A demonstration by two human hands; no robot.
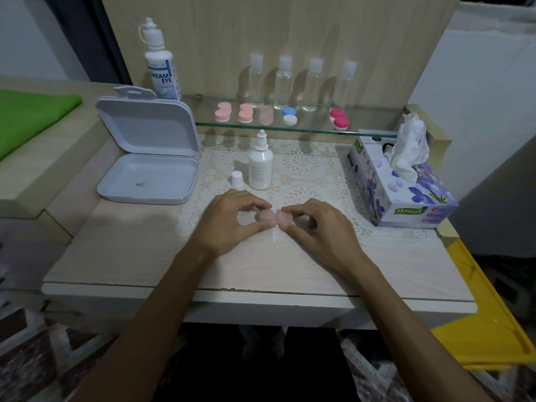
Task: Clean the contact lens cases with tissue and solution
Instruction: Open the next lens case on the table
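- An uncapped solution bottle [260,165] and its loose cap [237,179] are noted at 12 o'clock of the hands; a tissue box [406,192] at 2 o'clock.
- A pale pink lens case [272,218] is held over the lace mat [304,169], pinched by the left hand [232,220] and right hand [316,224] at either end.

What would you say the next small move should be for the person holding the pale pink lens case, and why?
Probably twist the caps off. Both the left hand and right hand pinch the pale pink lens case, seemingly still capped, while the small solution bottle stands uncapped behind and the tissue box waits untouched.
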